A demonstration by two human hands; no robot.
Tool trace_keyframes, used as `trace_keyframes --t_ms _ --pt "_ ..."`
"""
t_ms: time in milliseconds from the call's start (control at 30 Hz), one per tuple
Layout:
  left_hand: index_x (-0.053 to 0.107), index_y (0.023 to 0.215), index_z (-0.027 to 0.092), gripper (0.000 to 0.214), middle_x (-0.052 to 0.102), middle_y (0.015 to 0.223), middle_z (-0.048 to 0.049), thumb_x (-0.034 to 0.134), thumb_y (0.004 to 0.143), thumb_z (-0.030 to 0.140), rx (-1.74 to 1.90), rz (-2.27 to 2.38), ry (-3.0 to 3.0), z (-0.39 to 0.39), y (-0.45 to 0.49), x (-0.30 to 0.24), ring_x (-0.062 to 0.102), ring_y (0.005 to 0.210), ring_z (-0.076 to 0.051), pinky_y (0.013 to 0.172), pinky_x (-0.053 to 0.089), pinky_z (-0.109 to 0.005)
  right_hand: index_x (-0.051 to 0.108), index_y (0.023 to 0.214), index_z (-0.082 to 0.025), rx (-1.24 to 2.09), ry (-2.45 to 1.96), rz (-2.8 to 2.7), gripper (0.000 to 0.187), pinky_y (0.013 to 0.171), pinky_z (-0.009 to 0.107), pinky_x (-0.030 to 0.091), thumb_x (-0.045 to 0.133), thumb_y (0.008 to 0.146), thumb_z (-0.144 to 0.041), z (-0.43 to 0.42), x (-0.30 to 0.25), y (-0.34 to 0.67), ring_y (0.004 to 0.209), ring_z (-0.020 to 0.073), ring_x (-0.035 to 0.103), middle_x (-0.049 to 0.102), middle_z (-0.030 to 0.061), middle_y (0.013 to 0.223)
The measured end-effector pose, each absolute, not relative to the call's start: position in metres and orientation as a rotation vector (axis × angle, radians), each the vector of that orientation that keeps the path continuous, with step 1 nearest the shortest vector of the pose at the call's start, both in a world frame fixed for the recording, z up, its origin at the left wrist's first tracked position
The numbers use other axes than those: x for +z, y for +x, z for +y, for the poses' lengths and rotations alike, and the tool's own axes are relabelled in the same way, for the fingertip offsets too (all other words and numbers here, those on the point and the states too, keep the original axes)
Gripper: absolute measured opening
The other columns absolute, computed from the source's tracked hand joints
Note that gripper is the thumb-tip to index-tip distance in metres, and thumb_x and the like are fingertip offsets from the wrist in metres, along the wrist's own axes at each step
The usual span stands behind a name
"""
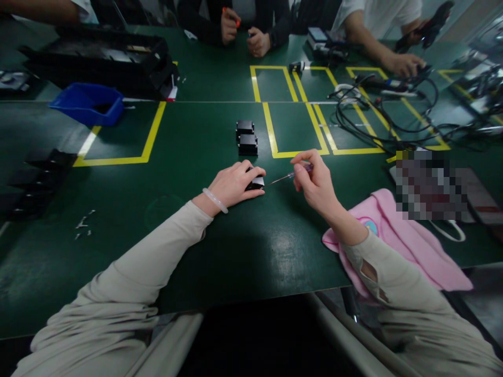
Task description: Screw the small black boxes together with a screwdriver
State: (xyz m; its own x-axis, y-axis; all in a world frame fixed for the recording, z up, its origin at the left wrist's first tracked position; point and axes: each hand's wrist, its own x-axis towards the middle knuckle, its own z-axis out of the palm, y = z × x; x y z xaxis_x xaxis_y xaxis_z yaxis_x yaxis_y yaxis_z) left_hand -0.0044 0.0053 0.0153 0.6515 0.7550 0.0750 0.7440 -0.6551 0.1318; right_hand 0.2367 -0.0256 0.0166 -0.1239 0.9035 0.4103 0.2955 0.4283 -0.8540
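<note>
My left hand (234,184) rests on the green table (196,230), fingers curled over a small black block (256,183) and pinning it down. My right hand (314,180) pinches a thin screwdriver (288,176) with a clear purple handle. Its metal tip points left and reaches the block's right side. Two more black blocks (247,137) sit together a little farther away, just left of a yellow tape rectangle (294,128).
A pink cloth bag (404,238) lies by my right forearm. A blue bin (88,103) and black trays (102,60) stand far left. Tangled black cables (377,118) lie far right. Small screws (83,224) are scattered at left. Other people's hands (243,31) work across the table.
</note>
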Motion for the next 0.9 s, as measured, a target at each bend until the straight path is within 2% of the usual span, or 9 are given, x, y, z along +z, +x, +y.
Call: trace_keyframes --t_ms 67,233,400,600,800,900 --pt "0.056 0.136 0.025 0.047 0.061 0.122 -0.0095 0.061 0.098 0.052 0.191 1.258 2.778 0.0054 -0.0047 0.015 0.061 0.108 -0.026 0.08 0.049 -0.033 0.054 0.103 -0.025 0.744 -1.056 -1.65 0.021 0.051 0.027 0.038 0.053 0.104 -0.046 -0.0253 0.0167 0.2369 0.046 0.011 0.049 0.05 -0.0086 0.058" --pt "0.056 0.136 0.026 0.046 0.06 0.122 -0.0097 0.06 0.098 0.052 0.201 1.253 2.767 0.0053 -0.0054 0.0152 0.061 0.108 -0.026 0.08 0.049 -0.033 0.054 0.088 -0.024 0.715 -1.084 -1.676 0.031 0.048 0.027 0.033 0.054 0.103 -0.051 -0.025 0.018 0.2374 0.043 0.0097 0.045 0.048 -0.0079 0.055" --pt "0.055 0.136 0.025 0.046 0.06 0.122 -0.0101 0.059 0.099 0.052 0.184 1.258 2.768 0.0052 -0.0049 0.0159 0.06 0.108 -0.027 0.08 0.048 -0.033 0.055 0.102 -0.026 0.736 -1.055 -1.654 0.023 0.05 0.027 0.036 0.055 0.103 -0.049 -0.0257 0.0177 0.2368 0.045 0.0108 0.047 0.048 -0.0083 0.058" --pt "0.056 0.136 0.025 0.046 0.06 0.123 -0.0098 0.06 0.099 0.052 0.201 1.256 2.769 0.0052 -0.0044 0.0146 0.06 0.109 -0.026 0.081 0.048 -0.033 0.055 0.087 -0.024 0.723 -1.062 -1.664 0.029 0.047 0.027 0.032 0.057 0.102 -0.049 -0.0258 0.0185 0.2364 0.043 0.0092 0.046 0.049 -0.0073 0.057" --pt "0.056 0.136 0.025 0.046 0.06 0.121 -0.0097 0.061 0.098 0.052 0.194 1.255 2.766 0.0056 -0.0049 0.015 0.061 0.107 -0.027 0.08 0.048 -0.034 0.055 0.103 -0.026 0.742 -1.047 -1.658 0.019 0.05 0.028 0.037 0.055 0.103 -0.045 -0.0253 0.0161 0.2373 0.046 0.0109 0.049 0.05 -0.0082 0.06" --pt "0.056 0.135 0.025 0.046 0.06 0.122 -0.01 0.061 0.098 0.052 0.196 1.252 2.768 0.0056 -0.005 0.0155 0.061 0.108 -0.027 0.08 0.048 -0.034 0.055 0.099 -0.026 0.742 -1.041 -1.655 0.021 0.05 0.028 0.037 0.055 0.103 -0.047 -0.0255 0.017 0.2371 0.046 0.0113 0.05 0.05 -0.0074 0.06"
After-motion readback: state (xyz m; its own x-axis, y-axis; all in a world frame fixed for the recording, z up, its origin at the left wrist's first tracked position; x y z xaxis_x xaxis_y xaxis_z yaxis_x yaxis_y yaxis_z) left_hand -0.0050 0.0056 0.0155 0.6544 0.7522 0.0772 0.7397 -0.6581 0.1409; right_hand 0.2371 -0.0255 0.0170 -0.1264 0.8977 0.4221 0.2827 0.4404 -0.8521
